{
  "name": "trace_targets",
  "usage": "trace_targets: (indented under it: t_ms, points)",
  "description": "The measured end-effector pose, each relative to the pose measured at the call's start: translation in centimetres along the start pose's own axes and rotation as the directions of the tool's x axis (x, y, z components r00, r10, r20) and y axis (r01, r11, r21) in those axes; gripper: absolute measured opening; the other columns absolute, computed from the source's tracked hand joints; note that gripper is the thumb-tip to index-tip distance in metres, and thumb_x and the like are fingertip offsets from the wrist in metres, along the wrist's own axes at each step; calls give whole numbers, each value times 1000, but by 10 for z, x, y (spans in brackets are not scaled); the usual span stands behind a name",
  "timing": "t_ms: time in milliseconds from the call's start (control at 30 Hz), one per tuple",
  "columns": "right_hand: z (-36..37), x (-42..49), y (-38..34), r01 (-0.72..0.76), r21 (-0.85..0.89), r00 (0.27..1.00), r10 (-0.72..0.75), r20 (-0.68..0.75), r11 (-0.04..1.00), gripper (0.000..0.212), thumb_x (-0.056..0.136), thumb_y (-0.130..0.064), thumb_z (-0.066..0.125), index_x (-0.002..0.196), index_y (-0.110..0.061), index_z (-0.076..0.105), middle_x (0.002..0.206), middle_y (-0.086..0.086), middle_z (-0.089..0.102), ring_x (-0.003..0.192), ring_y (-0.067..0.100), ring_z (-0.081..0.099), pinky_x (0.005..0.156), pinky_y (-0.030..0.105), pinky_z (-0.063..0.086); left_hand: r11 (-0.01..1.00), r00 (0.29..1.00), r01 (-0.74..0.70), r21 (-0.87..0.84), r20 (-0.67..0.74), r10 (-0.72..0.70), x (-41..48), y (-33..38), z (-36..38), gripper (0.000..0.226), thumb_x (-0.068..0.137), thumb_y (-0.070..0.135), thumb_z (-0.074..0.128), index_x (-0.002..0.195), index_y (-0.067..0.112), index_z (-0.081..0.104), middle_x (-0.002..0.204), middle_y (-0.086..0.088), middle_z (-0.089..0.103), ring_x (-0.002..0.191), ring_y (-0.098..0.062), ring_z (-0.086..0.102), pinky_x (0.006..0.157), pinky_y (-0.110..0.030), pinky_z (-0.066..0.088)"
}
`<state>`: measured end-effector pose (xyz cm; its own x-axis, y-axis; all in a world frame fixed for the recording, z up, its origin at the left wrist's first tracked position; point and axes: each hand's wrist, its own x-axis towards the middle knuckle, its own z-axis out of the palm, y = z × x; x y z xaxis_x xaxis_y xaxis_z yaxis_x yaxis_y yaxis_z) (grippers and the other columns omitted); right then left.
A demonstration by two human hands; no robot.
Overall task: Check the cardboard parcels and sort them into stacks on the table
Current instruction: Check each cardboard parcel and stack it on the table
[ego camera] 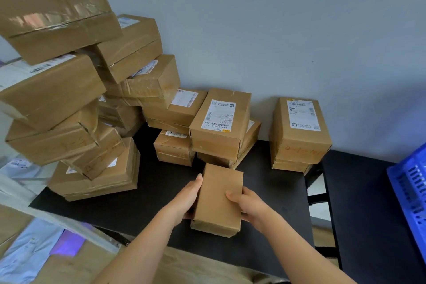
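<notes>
Both hands hold one plain parcel (pixel 219 200), a narrow oblong of smooth brown cardboard with its bare, unlabelled face up. The left hand (pixel 187 196) clasps its left long side, thumb laid along the edge and fingers tucked under, out of sight. The right hand (pixel 247 203) grips the opposite side, thumb pressed on the top face and fingers curled beneath. The parcel's near end sits low over the matte black table (pixel 138 210); whether it touches cannot be told.

Just beyond the fingertips stands the middle stack (pixel 221 127), flat boxes with a white printed label on the top one. A smaller stack (pixel 174 147) is just left of it. Beyond the right hand and farther right, apart from the others, stands the right stack (pixel 299 131), labelled on top, with handwriting on its front face. Far to the left of the left hand a tall, leaning heap (pixel 69 99) of larger boxes rises, wrapped in glossy clear tape.

Well right of the right hand is a blue plastic crate (pixel 410 191) with a slotted wall; its contents are out of view. Near the left forearm lie grey plastic mailers (pixel 23 249).
</notes>
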<state>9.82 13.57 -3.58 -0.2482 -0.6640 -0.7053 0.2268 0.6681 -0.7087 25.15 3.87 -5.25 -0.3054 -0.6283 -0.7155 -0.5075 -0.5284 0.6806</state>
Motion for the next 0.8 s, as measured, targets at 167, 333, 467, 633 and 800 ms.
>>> trace_targets:
  t_ms: [167, 333, 467, 633, 800]
  points:
    - [-2, -3, 1, 35, -5, 999, -35, -32, 999, 68, 93, -25, 59, 150, -21, 21, 143, 3, 42, 125, 24, 46, 103, 43, 41, 997, 999, -52, 61, -6, 52, 0, -2, -4, 58, 89, 68, 39, 138, 38, 33, 110, 6, 50, 107, -19, 48, 93, -47, 48]
    - [-6, -6, 3, 87, -41, 991, -91, -98, 995, 71, 94, -25, 58, 151, -22, 16, 150, 4, 34, 130, 26, 43, 106, 45, 40, 984, 991, -111, 141, -65, 121, -7, 2, 1, 78, 83, 71, 46, 146, 30, 26, 136, 1, 47, 122, -24, 48, 93, -43, 46]
    - [-7, -11, 4, 128, -46, 983, -132, -126, 991, 73, 93, -28, 59, 151, -20, 15, 149, 4, 34, 129, 26, 44, 106, 45, 40, 973, 986, -153, 171, -40, 162, -8, 3, 6, 79, 82, 68, 52, 145, 27, 28, 133, 2, 46, 120, -23, 48, 91, -42, 47]
    - [-14, -18, 5, 128, -23, 983, -130, -128, 991, 88, 84, -49, 64, 151, -17, 16, 148, 4, 36, 129, 26, 44, 107, 48, 39, 953, 977, -210, 218, 10, 213, -13, 9, 16, 75, 80, 66, 56, 140, 27, 34, 123, 5, 48, 112, -18, 51, 85, -37, 49]
    - [-24, -23, 5, 115, 18, 987, -112, -114, 993, 91, 78, -57, 65, 148, -15, 24, 139, 3, 45, 117, 21, 50, 100, 40, 43, 943, 974, -226, 244, 68, 215, -20, 16, 30, 72, 82, 62, 57, 139, 23, 35, 117, 5, 48, 108, -17, 51, 73, -29, 50]
